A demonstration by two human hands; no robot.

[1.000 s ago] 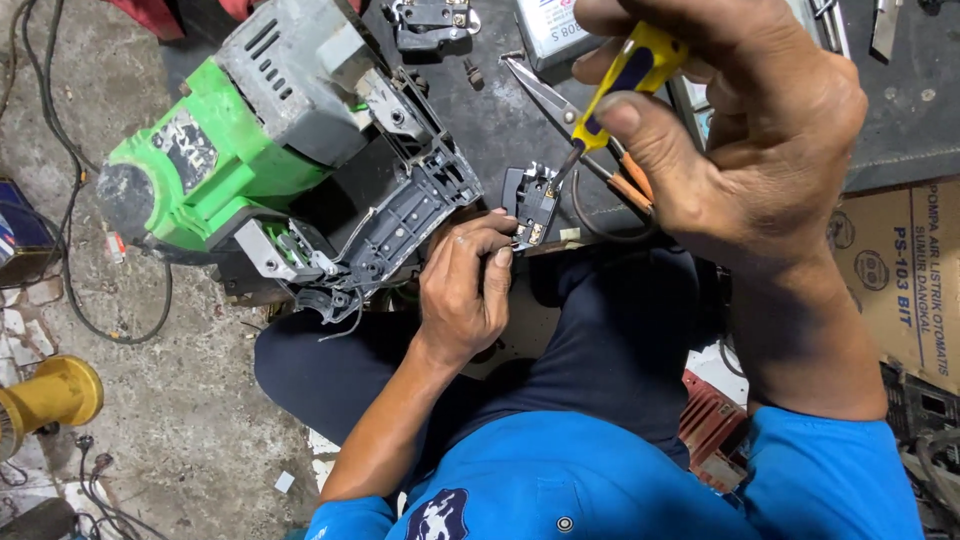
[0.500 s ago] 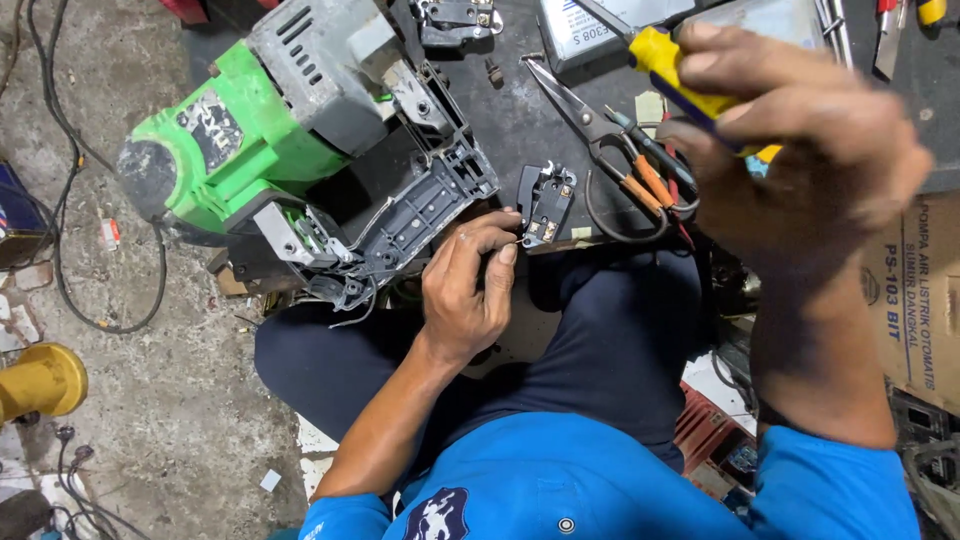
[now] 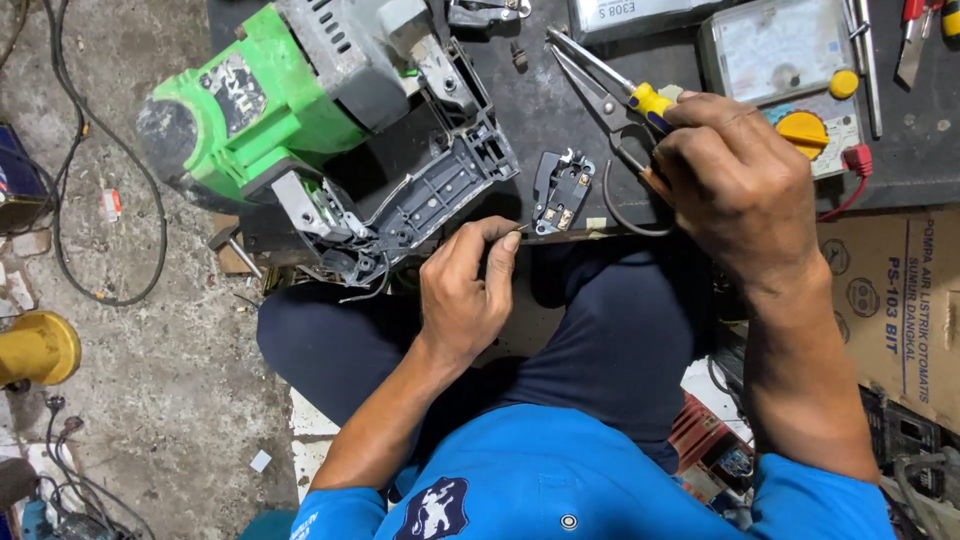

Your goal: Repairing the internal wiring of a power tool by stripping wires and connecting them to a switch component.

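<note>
Your right hand (image 3: 735, 175) has dropped to the table (image 3: 540, 110), closed around a yellow-handled tool (image 3: 650, 100) beside the scissors (image 3: 600, 85); your left hand (image 3: 470, 290) still pinches a thin wire beside the small black switch module (image 3: 560, 190).

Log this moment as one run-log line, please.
left hand: pinching thin wire beside small black switch part | right hand: gripping yellow-handled tool | scissors on dark bench | green power tool opened

A repair workshop: opened green power tool (image 3: 300, 110), analogue multimeter (image 3: 785, 75), scissors (image 3: 600, 90).
</note>
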